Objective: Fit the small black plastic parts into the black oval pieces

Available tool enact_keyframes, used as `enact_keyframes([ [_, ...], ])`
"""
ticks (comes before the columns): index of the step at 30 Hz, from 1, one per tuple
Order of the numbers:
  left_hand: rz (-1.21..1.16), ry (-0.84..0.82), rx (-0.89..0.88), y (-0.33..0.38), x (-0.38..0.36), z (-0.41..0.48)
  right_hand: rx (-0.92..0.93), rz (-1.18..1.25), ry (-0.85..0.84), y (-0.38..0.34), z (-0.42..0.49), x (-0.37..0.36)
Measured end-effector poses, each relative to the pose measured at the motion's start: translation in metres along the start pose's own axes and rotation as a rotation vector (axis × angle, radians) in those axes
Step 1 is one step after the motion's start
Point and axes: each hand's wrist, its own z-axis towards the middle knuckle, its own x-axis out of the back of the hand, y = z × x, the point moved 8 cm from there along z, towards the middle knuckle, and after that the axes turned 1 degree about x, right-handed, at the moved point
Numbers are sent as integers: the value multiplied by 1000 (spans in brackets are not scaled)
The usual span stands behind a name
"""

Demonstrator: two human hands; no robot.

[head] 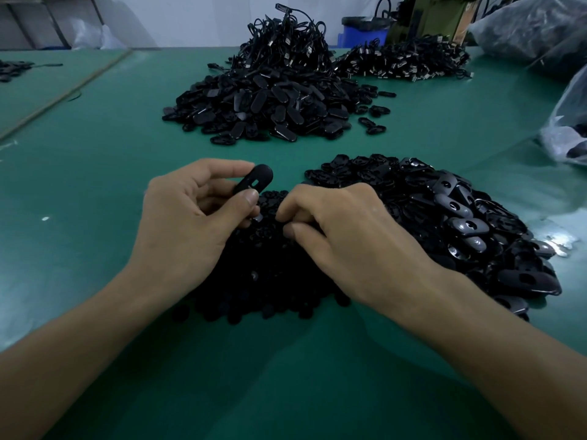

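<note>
My left hand (187,223) pinches a black oval piece (255,183) between thumb and forefinger, held tilted just above a heap of small black plastic parts (266,281). My right hand (343,236) lies on that heap with its fingers curled down into the parts; the fingertips are bunched together, and whether they grip a part is hidden. A pile of black oval pieces (460,223) lies directly right of my right hand.
A bigger pile of oval pieces (263,106) sits farther back on the green table (95,173), with heaps of black cables (286,42) behind it. Clear plastic bags (565,128) lie at the right edge. A blue bin (365,33) stands beyond the table.
</note>
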Motion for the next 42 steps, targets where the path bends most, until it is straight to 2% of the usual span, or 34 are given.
enact_keyframes([
  [5, -17, -11, 5, -2, -1, 0, 13, 20, -23, -3, -1, -1],
  [15, -21, -19, -2, -1, -2, 0, 21, -87, -121, -9, -2, -4],
  [26, -32, -23, 13, -3, -3, 0, 27, 49, 54, -1, 0, 6],
  [42, -88, -74, 12, 11, -13, -8, -27, 68, 153, 5, 0, 10],
])
